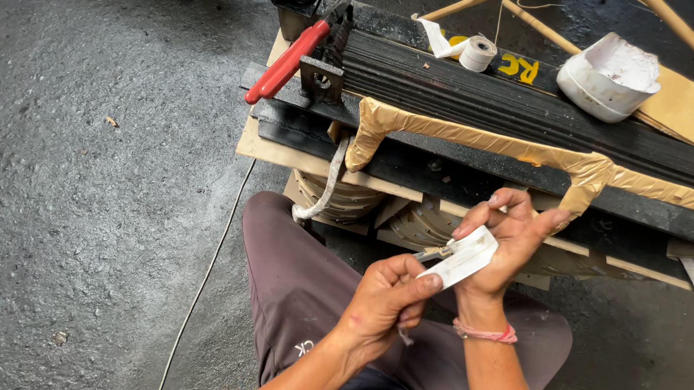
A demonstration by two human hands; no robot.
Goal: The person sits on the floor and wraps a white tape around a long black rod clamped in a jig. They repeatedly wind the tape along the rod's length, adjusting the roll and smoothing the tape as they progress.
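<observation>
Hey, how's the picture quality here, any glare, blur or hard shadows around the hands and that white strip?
Head view: even, soft daylight, no hard shadows; left hand, right hand and the white strip between them are sharp, without motion blur; slight sheen on the tan tape and the dark floor, no blown-out glare; the white bowl is bright yet keeps detail; edges bend a little from the wide lens.

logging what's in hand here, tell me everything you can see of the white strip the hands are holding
The white strip is a short, flat, wide band, looking like cloth or paper tape, plain and matte. It lies slanted across the right hand, held by its fingers, while the left hand pinches its lower end between thumb and forefinger. A small metal piece shows at its left edge. It is held above the person's lap.
</observation>
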